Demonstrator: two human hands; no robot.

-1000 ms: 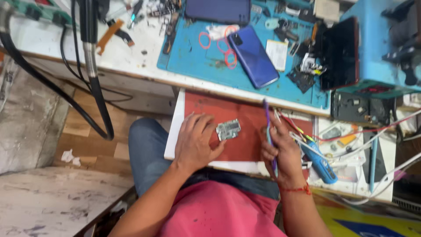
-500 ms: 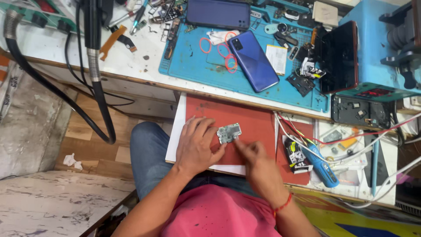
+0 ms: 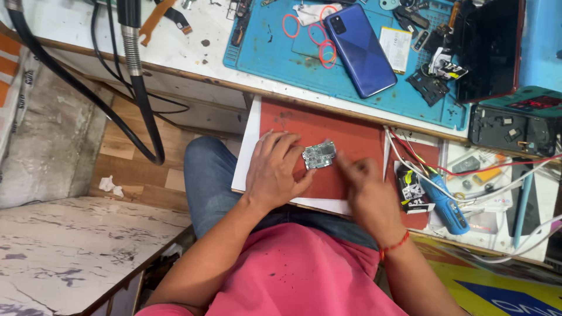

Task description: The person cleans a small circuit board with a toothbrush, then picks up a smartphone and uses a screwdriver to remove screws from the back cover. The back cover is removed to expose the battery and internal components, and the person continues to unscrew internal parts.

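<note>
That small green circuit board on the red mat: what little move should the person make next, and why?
Probably bring the right hand onto the small green circuit board. The left hand steadies its left edge on the red mat, while the right hand is blurred, beside the board, with no tool visible in it.
</note>
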